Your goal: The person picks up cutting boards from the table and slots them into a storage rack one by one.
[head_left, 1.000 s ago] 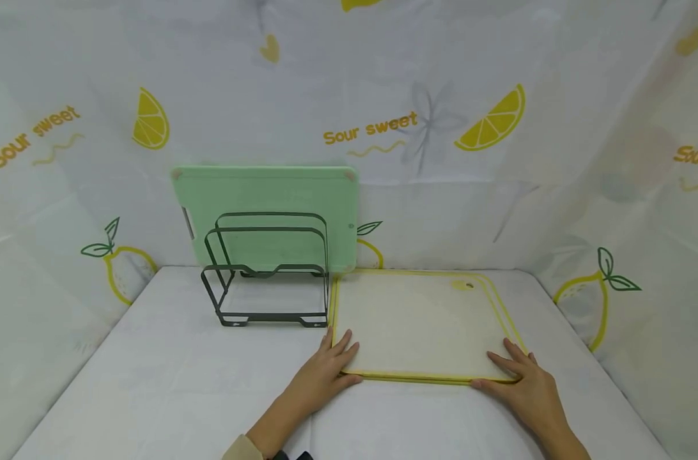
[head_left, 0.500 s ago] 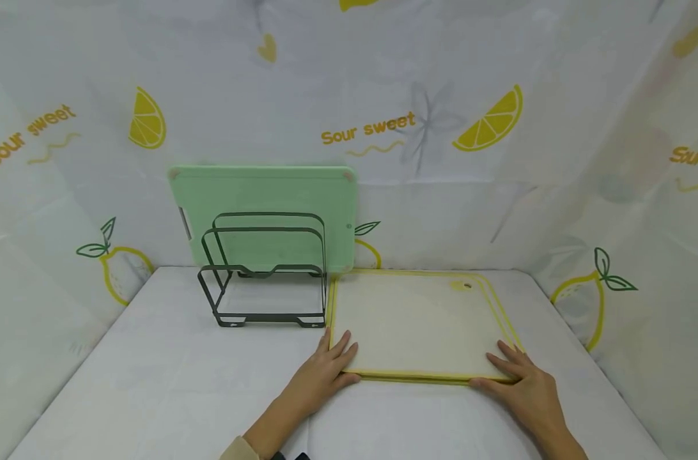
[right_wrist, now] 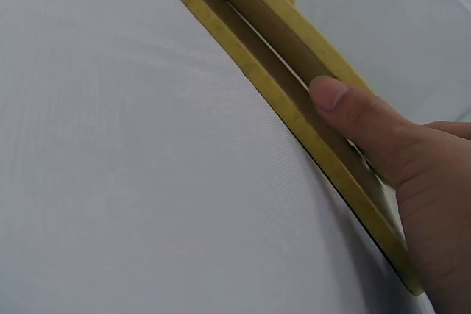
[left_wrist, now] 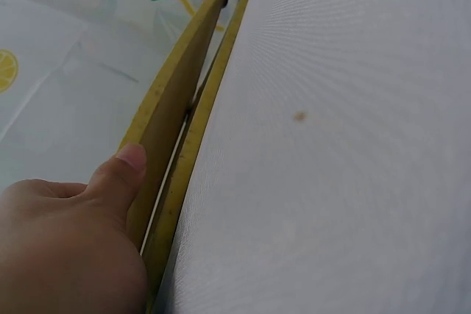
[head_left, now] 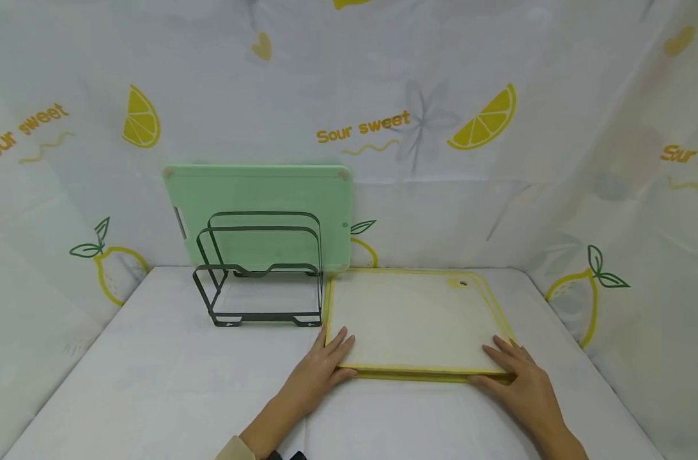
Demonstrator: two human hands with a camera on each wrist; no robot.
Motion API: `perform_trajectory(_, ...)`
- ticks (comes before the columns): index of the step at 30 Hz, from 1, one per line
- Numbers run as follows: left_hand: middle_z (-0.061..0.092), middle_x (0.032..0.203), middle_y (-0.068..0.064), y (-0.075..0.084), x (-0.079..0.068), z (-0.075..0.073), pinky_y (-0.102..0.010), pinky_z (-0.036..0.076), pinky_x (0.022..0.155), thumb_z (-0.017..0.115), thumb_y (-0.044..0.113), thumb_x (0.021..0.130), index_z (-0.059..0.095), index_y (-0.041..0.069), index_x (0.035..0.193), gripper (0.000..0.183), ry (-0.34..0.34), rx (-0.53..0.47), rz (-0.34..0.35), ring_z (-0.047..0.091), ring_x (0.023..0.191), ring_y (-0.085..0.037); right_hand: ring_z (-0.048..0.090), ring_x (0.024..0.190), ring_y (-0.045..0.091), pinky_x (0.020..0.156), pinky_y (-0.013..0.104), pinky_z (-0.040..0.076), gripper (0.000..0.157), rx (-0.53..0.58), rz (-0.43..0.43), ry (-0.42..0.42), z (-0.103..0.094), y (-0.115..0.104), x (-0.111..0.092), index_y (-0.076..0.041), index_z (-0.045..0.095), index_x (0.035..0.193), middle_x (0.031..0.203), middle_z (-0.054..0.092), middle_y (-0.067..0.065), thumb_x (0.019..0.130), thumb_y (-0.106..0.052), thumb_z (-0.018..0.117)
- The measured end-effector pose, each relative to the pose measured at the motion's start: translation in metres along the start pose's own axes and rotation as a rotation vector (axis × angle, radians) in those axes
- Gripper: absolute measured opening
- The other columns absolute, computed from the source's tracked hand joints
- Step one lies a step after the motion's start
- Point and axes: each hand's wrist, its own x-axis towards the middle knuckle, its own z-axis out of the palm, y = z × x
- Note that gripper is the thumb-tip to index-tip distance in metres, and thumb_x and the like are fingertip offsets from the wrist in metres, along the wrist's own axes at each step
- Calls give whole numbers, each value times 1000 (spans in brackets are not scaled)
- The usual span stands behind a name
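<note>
Two cutting boards with yellow edges lie stacked in the head view. The near edge of the white upper cutting board is raised a little off the lower cutting board. My left hand grips the upper board at its near left corner, fingers spread on top. At the near right corner my right hand holds the same board, its thumb at the front edge. Both wrist views show a narrow gap between the boards, wider toward the front.
A black wire rack stands left of the boards, with a green cutting board upright at its back. White cloth covers the table. Behind hangs a lemon-print sheet.
The near edge of the upper cutting board has risen, opening a gap above the lower one. Both hands keep their hold at the corners. The head view has shifted slightly.
</note>
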Motion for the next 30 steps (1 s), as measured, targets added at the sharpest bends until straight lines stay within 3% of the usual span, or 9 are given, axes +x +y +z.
perform_trajectory(3,49,156,-9,-1,0,1,-55,47,109,62,46,95,53,12,147,63,32,-64,-19,34,145,-53,53,124,58,125,30,24,66,-8,-56,51,1,1,0,-4,74,118,134,64,25,59,-23,95)
perform_trajectory(7,50,155,-8,0,-1,0,-58,44,111,65,44,94,57,13,144,60,56,-116,-37,32,146,-53,54,123,59,124,30,26,65,-6,-82,96,1,-1,0,-4,75,116,131,66,23,57,-21,95)
perform_trajectory(13,49,156,-5,3,0,-3,-59,41,113,68,43,93,60,17,141,55,67,-174,-69,29,149,-51,60,113,56,122,9,19,67,-29,-172,196,2,-1,2,-4,78,110,120,71,21,49,-25,95)
perform_trajectory(19,49,156,-1,6,0,-5,-60,38,115,71,43,90,61,20,140,56,69,-234,-101,24,152,-47,62,107,54,121,11,23,66,-51,-223,248,2,0,3,-3,79,106,115,74,20,47,-32,92)
perform_trajectory(26,52,154,-2,5,1,-3,-58,41,113,69,42,92,62,20,139,53,98,-165,-60,29,150,-49,64,106,51,123,13,23,65,-81,-233,252,0,-1,3,-5,79,105,113,75,19,49,-34,90)
perform_trajectory(30,53,153,-1,3,1,-1,-57,44,112,66,44,94,62,20,139,51,117,-104,-26,33,148,-49,66,105,51,126,20,22,69,-105,-231,261,0,0,3,-6,80,105,113,75,18,59,-57,81)
